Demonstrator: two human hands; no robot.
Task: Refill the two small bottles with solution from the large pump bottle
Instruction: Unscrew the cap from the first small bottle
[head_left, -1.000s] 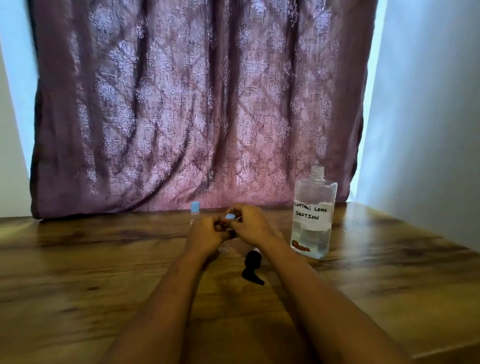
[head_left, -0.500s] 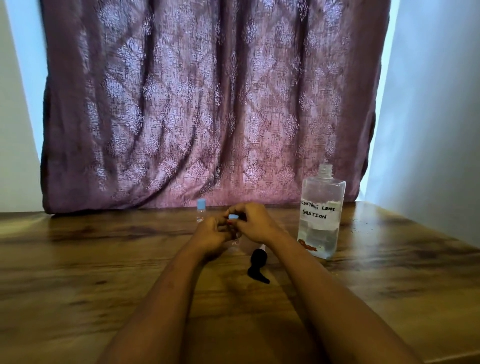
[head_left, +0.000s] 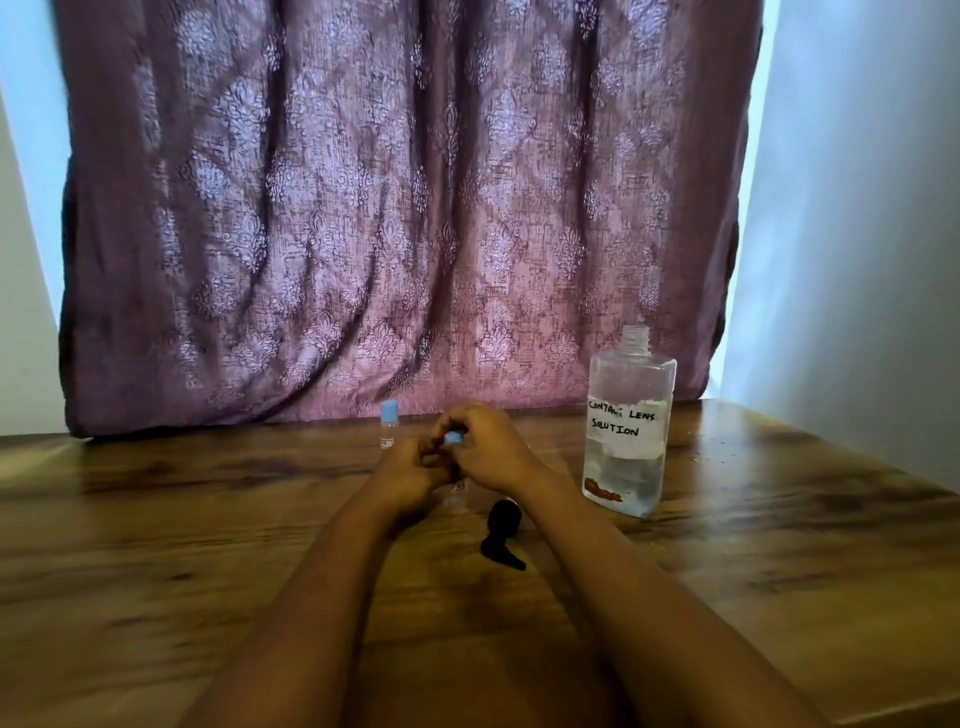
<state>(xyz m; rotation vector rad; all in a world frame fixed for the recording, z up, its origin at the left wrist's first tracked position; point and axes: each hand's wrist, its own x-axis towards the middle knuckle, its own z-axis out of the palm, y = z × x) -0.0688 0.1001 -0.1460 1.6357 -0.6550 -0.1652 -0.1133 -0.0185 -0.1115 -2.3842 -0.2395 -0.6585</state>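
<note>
- I see a glossy wooden bench (head_left: 208, 519).
- Clear smooth plastic bottle (head_left: 628, 384), paper label (head_left: 626, 423).
- Matt black plastic pump (head_left: 503, 535).
- Woven patterned cloth curtain (head_left: 389, 208).

Both forearms extend forward, bare, converging at centre. Left hand (head_left: 410, 475) curled, fingers closed around the small bottle (head_left: 457, 493), knuckles up. Right hand (head_left: 491, 449) just above and touching the left, fingertips pinched on the blue cap (head_left: 453, 437). Wrists level, elbows out of frame.

Bare forearms, hands (head_left: 457, 462) without sleeves
</note>
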